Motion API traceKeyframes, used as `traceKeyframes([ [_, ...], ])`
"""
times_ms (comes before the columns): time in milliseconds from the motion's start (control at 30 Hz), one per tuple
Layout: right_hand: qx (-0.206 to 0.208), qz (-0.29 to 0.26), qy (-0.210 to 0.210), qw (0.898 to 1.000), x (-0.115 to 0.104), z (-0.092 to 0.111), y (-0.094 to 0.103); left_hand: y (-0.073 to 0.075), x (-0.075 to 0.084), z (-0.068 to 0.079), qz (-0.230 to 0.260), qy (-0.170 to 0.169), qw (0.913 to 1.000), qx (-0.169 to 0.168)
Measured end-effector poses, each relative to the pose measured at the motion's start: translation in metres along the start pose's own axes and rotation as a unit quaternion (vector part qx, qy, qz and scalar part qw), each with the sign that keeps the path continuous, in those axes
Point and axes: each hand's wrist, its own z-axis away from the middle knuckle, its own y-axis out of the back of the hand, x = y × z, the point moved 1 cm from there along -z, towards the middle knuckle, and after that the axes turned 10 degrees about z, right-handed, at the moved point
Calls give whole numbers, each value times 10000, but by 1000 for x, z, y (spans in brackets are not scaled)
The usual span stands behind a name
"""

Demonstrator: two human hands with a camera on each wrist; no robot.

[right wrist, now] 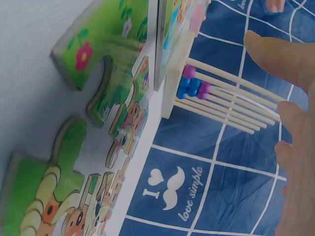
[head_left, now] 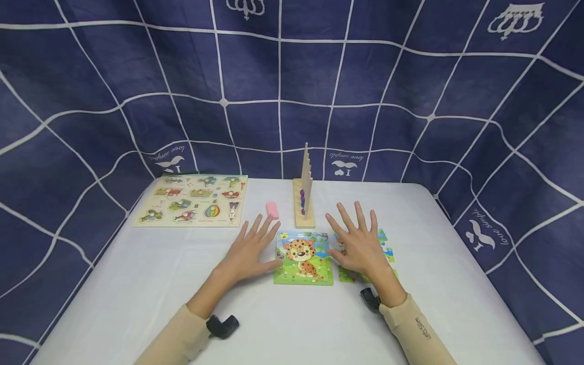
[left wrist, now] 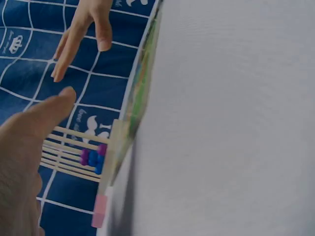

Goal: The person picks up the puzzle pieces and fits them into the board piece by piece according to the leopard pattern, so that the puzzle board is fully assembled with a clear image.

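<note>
My left hand (head_left: 248, 253) is held with fingers spread and straight, its thumb over the left edge of a square leopard picture board (head_left: 303, 276). Nothing is in its grasp. On the other side, my right hand (head_left: 360, 248) spreads its fingers above loose jigsaw pieces (head_left: 389, 253), also holding nothing. Its thumb reaches the board's right edge in the head view. Seen from the right wrist, the jigsaw pieces (right wrist: 69, 191) lie apart on the table, green with a pink flower and spotted animal parts. The right hand hides several of them in the head view.
Behind the board stands a wooden rack (head_left: 298, 220) with upright rods and purple and blue beads (right wrist: 194, 87). A pink block (head_left: 272, 209) lies left of it. At the back left is a vehicle picture board (head_left: 212, 200). Blue checked cloth (head_left: 255, 126) surrounds the white table (head_left: 283, 324).
</note>
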Motion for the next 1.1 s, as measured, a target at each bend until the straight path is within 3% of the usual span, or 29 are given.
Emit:
traceKeyframes([
  [200, -154, -144, -41, 9998, 1, 2, 0, -18, 1, 1, 842, 145, 9926, -864],
  [400, -35, -58, -34, 10000, 2, 3, -1, -26, 2, 4, 965, 303, 9854, -1371],
  [867, -230, -294, -21, 9993, 5, 3, 0, -33, 0, 5, 538, 279, 9892, -1332],
  [1000, -476, -1054, -92, 9932, 12, 1, -3, -31, 2, 6, 608, 380, 9888, -1308],
  [1100, -648, -1916, -190, 9792, 20, 0, -5, -32, 2, 8, 546, 416, 9891, -1301],
])
